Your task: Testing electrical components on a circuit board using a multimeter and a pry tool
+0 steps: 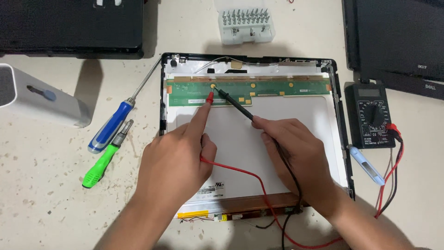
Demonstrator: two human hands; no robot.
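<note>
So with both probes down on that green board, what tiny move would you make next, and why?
Probably lift the eyes to the multimeter. The left hand has the red probe on the green circuit strip, and the right hand sets the black probe tip by a gold pad. Both tips seem placed, so the meter's screen is the thing to check.

A red probe [209, 98] and a black probe [236, 104], slim and pointed, slant onto the green circuit board [277, 88] along the top edge of the white display panel [231, 139], tips nearly meeting at a gold pad.
</note>
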